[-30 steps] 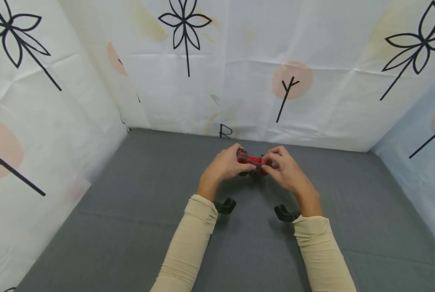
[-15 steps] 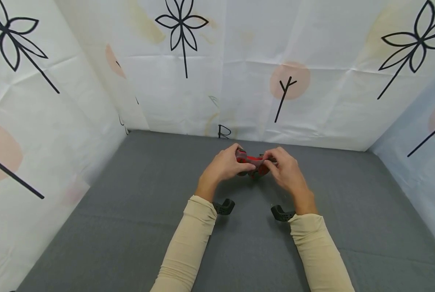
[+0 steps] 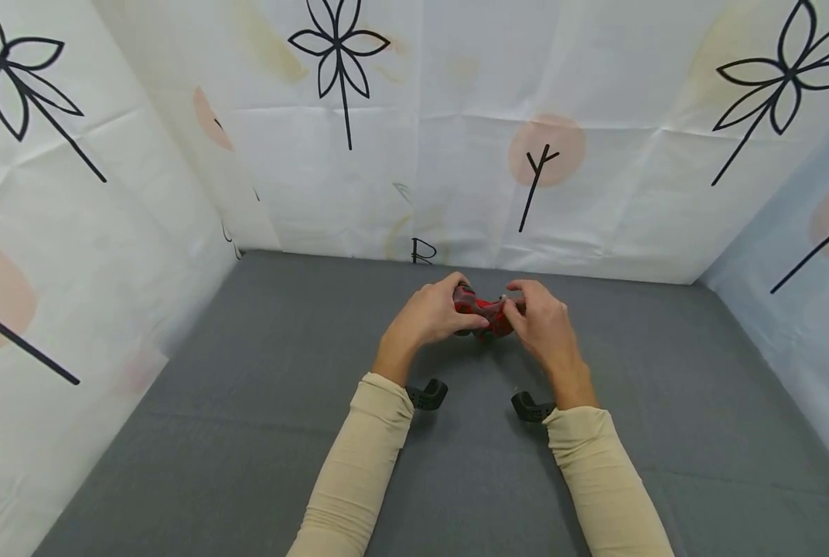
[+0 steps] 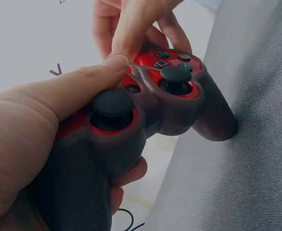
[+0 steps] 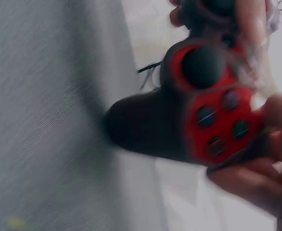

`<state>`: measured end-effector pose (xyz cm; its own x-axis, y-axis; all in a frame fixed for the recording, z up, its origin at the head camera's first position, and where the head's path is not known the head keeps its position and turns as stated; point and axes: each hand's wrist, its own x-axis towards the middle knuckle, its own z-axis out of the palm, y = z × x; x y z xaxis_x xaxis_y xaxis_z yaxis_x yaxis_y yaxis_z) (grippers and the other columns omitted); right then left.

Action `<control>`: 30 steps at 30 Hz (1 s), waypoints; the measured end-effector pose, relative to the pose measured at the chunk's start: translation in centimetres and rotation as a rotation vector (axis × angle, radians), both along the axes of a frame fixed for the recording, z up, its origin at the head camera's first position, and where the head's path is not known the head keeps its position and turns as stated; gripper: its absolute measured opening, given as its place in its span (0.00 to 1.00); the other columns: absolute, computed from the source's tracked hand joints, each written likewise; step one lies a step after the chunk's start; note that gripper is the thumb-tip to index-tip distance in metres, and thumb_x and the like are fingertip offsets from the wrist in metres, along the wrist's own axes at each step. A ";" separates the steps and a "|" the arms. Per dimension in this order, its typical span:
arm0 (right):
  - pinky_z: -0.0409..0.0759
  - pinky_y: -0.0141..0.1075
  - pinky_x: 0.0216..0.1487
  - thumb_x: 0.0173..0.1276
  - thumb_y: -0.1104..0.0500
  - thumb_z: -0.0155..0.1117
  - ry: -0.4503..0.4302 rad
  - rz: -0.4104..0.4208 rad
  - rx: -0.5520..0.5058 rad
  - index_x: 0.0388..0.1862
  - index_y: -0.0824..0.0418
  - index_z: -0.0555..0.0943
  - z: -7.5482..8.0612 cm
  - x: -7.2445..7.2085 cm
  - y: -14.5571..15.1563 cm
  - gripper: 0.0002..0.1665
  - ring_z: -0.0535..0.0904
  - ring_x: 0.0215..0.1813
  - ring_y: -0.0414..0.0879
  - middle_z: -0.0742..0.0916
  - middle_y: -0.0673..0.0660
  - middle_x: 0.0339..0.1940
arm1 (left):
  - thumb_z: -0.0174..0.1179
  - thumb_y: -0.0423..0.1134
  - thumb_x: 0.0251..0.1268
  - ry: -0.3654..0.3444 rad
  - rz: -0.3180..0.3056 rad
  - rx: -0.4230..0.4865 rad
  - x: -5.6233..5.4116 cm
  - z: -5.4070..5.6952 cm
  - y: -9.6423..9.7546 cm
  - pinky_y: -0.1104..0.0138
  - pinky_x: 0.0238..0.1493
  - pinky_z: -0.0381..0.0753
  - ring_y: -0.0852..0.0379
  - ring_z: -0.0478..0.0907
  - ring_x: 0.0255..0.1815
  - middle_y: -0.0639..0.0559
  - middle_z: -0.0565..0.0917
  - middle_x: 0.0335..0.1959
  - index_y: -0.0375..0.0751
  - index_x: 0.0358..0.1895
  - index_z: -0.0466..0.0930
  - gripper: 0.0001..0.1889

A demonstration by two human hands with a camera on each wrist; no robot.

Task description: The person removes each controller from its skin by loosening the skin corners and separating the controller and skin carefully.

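Note:
A red game controller (image 3: 496,319) in a smoky translucent cover (image 4: 177,115) is between both hands, tilted, over the grey cloth. My left hand (image 3: 423,311) grips its left handle, the thumb lying across the face above the black left stick (image 4: 113,103) and fingertips showing underneath. At the controller's far right edge, by the symbol buttons (image 5: 222,122), the right hand (image 3: 545,321) pinches with thumb and curled fingers. The right handle (image 5: 148,120) points down close to the cloth, free of fingers. Part of the cover's far edge is hidden behind the right hand.
Grey cloth (image 3: 282,433) covers the table. White sheets printed with flowers and trees (image 3: 456,155) stand around the back and sides, close behind the hands. A dark wrist mount (image 3: 428,394) juts inward from the left wrist, and another mount (image 3: 530,407) from the right.
The right hand has shifted slightly left, its thumb and fingers working along the controller's right edge. More of the red face shows between the hands. The left hand keeps its grip.

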<state>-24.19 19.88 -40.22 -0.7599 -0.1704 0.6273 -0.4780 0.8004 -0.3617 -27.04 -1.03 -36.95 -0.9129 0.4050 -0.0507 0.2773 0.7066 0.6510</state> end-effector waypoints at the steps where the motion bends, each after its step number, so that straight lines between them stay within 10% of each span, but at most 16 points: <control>1: 0.85 0.47 0.32 0.72 0.65 0.66 -0.004 -0.001 0.021 0.49 0.70 0.83 0.1 0.1 0.0 0.10 0.86 0.35 0.55 0.86 0.65 0.37 | 0.70 0.62 0.60 0.003 -0.001 -0.002 0.0 0.0 0.0 0.65 0.32 0.79 0.56 0.81 0.34 0.55 0.83 0.41 0.56 0.62 0.71 0.31; 30: 0.83 0.55 0.45 0.78 0.63 0.58 -0.283 -0.220 -0.005 0.46 0.71 0.84 0.8 0.8 -1.3 0.12 0.84 0.46 0.63 0.86 0.69 0.44 | 0.76 0.56 0.55 0.153 -0.113 -0.037 -0.2 -0.7 -1.0 0.63 0.39 0.80 0.56 0.80 0.40 0.54 0.84 0.45 0.60 0.59 0.75 0.29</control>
